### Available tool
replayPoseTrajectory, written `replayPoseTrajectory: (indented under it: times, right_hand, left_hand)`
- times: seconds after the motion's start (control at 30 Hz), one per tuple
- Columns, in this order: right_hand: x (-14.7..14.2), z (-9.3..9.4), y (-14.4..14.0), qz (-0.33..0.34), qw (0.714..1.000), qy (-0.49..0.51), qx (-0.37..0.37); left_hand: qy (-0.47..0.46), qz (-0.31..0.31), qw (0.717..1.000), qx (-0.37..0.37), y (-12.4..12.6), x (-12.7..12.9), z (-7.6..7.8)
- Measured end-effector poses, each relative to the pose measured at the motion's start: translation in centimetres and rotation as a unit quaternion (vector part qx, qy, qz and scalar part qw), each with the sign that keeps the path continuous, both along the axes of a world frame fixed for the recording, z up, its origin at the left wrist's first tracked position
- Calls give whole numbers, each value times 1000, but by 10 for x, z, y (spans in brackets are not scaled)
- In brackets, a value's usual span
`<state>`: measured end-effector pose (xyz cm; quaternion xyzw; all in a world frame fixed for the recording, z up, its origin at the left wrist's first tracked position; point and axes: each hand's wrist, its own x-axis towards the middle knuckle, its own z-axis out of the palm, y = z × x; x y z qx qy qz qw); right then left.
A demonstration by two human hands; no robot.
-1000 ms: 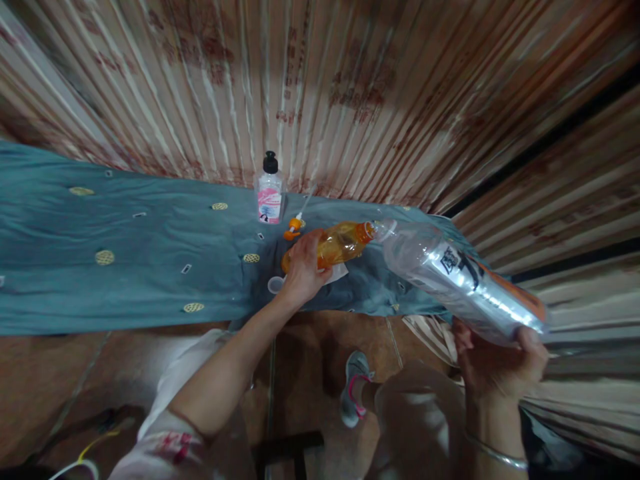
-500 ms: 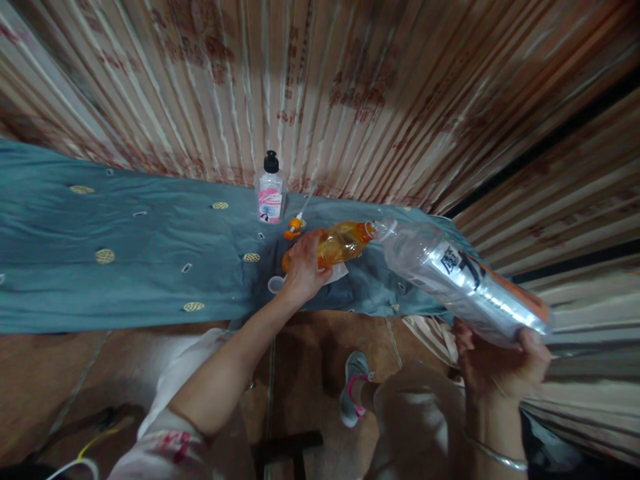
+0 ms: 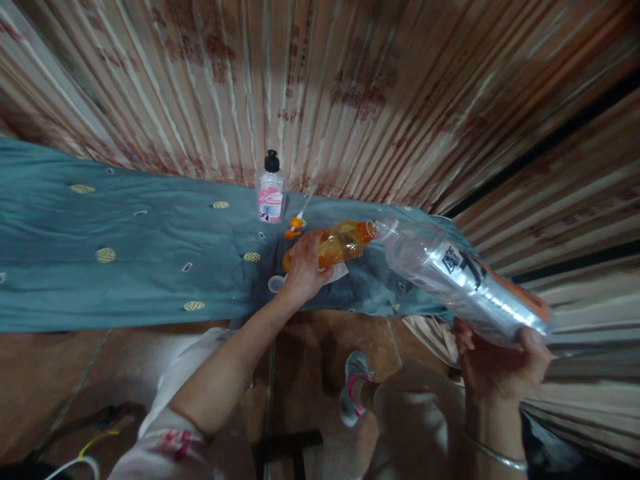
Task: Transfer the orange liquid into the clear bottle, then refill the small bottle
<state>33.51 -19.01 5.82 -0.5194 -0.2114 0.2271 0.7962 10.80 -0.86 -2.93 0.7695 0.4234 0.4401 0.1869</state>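
Note:
My left hand [image 3: 301,267] grips a small orange bottle [image 3: 340,241] with amber liquid, tilted on its side above the blue cloth [image 3: 125,253]. My right hand [image 3: 500,370] holds the base of a large clear plastic bottle [image 3: 460,280], tipped so its open neck meets the mouth of the orange bottle. An orange pump top [image 3: 294,227] with a white tube lies on the cloth just behind my left hand. A small clear cap [image 3: 275,285] rests beside my left wrist.
A clear bottle with a black cap and pink label [image 3: 271,190] stands at the back of the cloth, against a striped curtain [image 3: 320,87]. My knee [image 3: 420,413] and shoe [image 3: 353,387] are below, over a brown floor [image 3: 50,373].

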Motion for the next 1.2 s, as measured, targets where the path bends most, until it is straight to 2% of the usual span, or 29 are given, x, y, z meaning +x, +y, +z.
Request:
replayPoseTrajectory:
  times: [0.33,1.2]
  right_hand:
    - [2,-4,0,3,1000,7,7]
    - [3,-5,0,-4,1000,7,5]
  left_hand:
    - [-16,-1,1000,3,1,1,-3]
    - [-16,-2,1000,-10,0,1,1]
